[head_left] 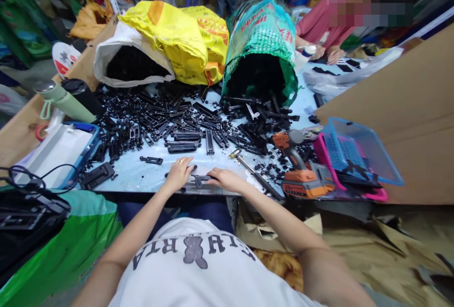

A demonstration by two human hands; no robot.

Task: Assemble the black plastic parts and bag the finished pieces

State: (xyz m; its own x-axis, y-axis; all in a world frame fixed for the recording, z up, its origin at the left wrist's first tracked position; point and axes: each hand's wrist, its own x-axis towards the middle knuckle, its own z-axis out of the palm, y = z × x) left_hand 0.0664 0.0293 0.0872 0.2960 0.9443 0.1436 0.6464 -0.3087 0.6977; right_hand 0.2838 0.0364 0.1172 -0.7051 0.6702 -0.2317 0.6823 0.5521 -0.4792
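My left hand (179, 174) is at the front edge of the table, its fingers curled over a black plastic part; only the dark ends stick out around the hand. Close beside it, my right hand (227, 179) grips one end of a black plastic bracket (200, 180), which points toward the left hand. Whether the two pieces touch is hidden. A hammer (251, 170) lies just right of my right hand. Beyond the hands sit several long black parts (183, 146), and a single short one (151, 160) lies to the left.
Loose black parts (152, 113) heap up below a white sack (102, 63), a yellow sack (180, 37) and a green woven sack (260, 32). On the right are a cordless drill (301, 174) and a blue basket (385, 160); a green bottle (69, 103) stands left. A co-worker's hands (328, 54) are at back right.
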